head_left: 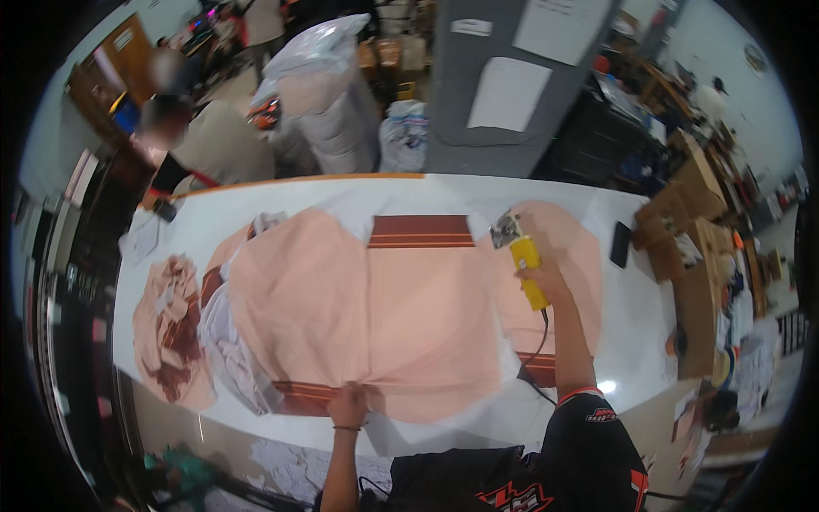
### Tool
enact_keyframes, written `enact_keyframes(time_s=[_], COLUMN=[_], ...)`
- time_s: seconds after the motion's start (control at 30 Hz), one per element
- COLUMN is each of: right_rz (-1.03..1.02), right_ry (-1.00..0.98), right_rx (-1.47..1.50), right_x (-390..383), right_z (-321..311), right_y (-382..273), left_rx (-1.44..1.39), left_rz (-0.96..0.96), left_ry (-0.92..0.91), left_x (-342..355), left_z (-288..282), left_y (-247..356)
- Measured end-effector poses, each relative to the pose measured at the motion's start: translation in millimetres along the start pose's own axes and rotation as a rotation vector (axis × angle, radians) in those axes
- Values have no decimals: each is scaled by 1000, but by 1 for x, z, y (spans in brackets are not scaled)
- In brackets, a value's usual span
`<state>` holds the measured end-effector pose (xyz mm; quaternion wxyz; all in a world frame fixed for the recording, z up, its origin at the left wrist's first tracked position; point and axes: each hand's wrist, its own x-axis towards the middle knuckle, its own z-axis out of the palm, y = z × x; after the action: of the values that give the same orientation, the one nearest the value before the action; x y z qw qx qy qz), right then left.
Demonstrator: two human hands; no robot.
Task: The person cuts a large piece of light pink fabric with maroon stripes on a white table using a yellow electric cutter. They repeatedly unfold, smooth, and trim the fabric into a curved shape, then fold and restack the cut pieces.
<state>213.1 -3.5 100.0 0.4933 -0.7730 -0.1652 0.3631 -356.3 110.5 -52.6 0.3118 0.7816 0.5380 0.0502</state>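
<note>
My right hand (539, 277) is wrapped round the yellow body of an electric fabric cutter (525, 253). The cutter's metal head rests at the upper left edge of a rounded peach fabric piece (573, 247), and its dark cord runs down toward me. At the near edge of the table, my left hand (348, 405) is closed on the edge of a large peach fabric piece (435, 316), beside a brown striped band (299, 397). Another brown striped band (422, 230) lies at the far end of the middle piece. What the left fingertips pinch is partly hidden.
Crumpled peach and brown fabric (173, 328) lies at the left of the white table (636, 341). A black phone (620, 244) lies at the right, near cardboard boxes (695, 192). Beyond the table stand a grey pillar (469, 94), stuffed plastic bags (320, 102) and a person (217, 145).
</note>
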Motion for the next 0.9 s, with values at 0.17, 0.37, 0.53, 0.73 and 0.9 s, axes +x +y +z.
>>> enact_keyframes(time_s=[0.17,0.37,0.53,0.73,0.9], right_rz=[125,183,308,315,341], right_ry=[96,350,586,614,563], right_rx=[-26,56,44,91,174], right_x=[-149,-310,-390,-443,-456], right_z=[-85,-156,-169,-160,-152], right_y=[27,99,162,202,224], left_rx=[-916,-940,-422,259,458], left_rz=[255,131,596,1444,1556], left_ry=[662,810,-299,-410,-443], left_x=[127,162,30,-93,-70], left_z=[-99,-134,57,169,174], left_y=[-56,106,268,308,276])
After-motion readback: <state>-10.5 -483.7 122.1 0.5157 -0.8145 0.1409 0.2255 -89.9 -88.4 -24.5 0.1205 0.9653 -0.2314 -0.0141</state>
